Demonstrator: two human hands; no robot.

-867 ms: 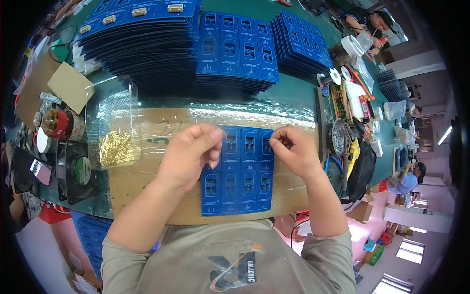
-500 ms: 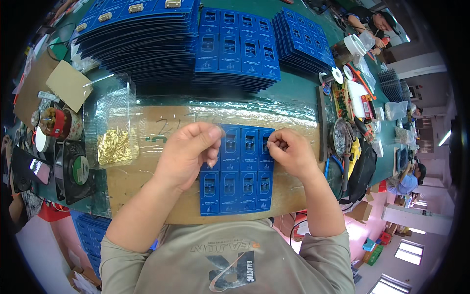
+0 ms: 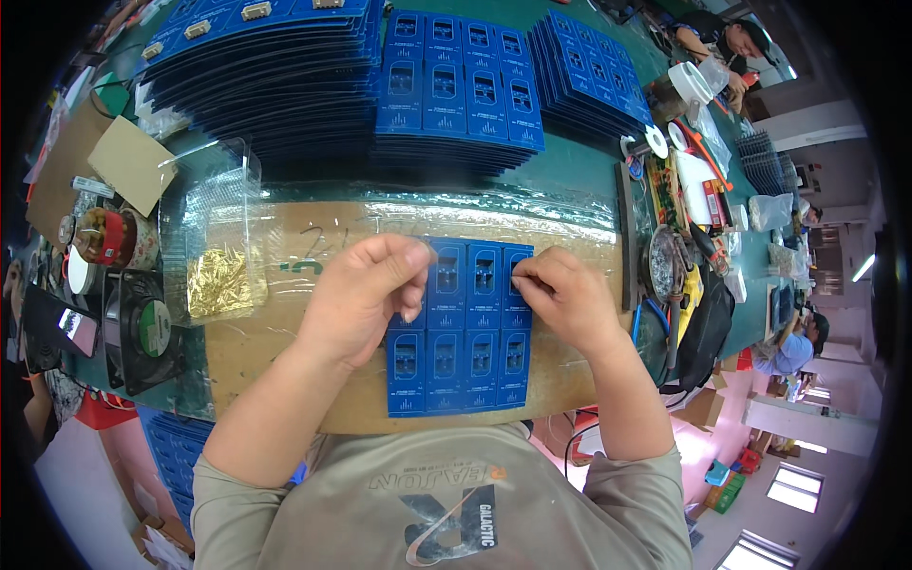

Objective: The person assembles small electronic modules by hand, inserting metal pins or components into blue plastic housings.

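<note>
Noted at my left: fan [image 3: 147, 328], jar [image 3: 106, 237], cardboard [image 3: 131, 166]; at my right: white spool [image 3: 657, 141] and, farther off, a co-worker [image 3: 714, 55].

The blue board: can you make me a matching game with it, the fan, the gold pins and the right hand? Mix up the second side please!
Things:
1. board
2. fan
3. pins
4. right hand

Colours and places:
A. golden, in the clear tray
B. over the far right part of the board
C. blue, on the brown mat
D. black, at the left of the green table

Right pairs: 1-C, 2-D, 3-A, 4-B
</note>
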